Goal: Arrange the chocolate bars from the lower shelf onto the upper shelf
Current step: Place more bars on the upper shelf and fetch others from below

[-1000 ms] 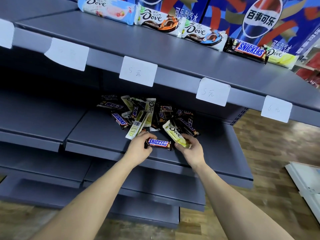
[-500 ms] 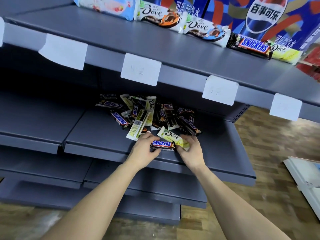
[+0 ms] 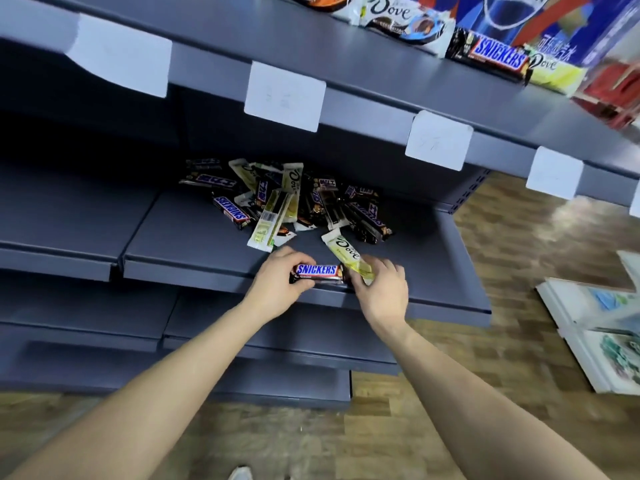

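Observation:
My left hand point(image 3: 277, 285) grips a Snickers bar point(image 3: 317, 271) at the front edge of the lower shelf point(image 3: 194, 244). Right beside it, my right hand point(image 3: 381, 289) holds a yellow-green Dove bar point(image 3: 346, 252) by its near end, and the two bars touch. Behind them a pile of several Snickers and Dove bars point(image 3: 287, 199) lies on the lower shelf. On the upper shelf point(image 3: 277, 39) a row of bars runs along the back: a Dove bar point(image 3: 398, 15), a Snickers bar point(image 3: 491, 57) and a yellow Dove bar point(image 3: 550, 72).
White price tags point(image 3: 284, 95) hang from the upper shelf's front lip. Further grey shelves point(image 3: 86, 306) sit below and to the left. A white rack point(image 3: 595, 327) stands on the wooden floor point(image 3: 519, 244) at the right. Pepsi cartons point(image 3: 554, 22) stand behind the upper row.
Both hands have drawn back toward the shelf's front edge with their bars and come closer together. The view has tilted down and moved closer.

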A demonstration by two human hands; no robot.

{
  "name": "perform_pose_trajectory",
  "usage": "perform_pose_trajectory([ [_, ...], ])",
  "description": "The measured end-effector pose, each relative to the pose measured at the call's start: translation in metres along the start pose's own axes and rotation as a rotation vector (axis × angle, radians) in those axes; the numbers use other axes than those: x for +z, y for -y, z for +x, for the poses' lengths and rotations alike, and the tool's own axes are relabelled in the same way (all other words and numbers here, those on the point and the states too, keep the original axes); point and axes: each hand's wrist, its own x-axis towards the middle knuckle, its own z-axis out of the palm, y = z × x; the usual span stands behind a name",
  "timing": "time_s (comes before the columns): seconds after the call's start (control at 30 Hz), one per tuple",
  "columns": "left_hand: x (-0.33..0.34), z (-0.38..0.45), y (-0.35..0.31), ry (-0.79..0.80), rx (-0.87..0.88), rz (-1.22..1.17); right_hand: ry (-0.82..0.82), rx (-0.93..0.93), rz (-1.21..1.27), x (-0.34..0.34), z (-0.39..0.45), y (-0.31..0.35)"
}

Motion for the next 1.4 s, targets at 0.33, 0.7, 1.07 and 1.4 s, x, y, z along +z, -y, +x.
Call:
perform_pose_trajectory([
  [0.33,-0.055,-0.074,-0.067,-0.048,0.062,0.18,0.127,-0.203,0.008,-0.092,-0.033,0.008],
  [0.7,-0.136,-0.147,-0.219,-0.236,0.337,0.458,-0.268,-0.554,0.077,-0.259,-0.088,0.025],
  [1.07,-0.166,-0.153,-0.31,-0.345,0.451,0.655,-0.34,-0.639,0.009,-0.355,-0.082,0.036],
  [1.4,-0.141,-0.079,-0.341,-0.375,0.519,0.623,-0.312,-0.564,-0.098,-0.384,-0.026,-0.003],
])
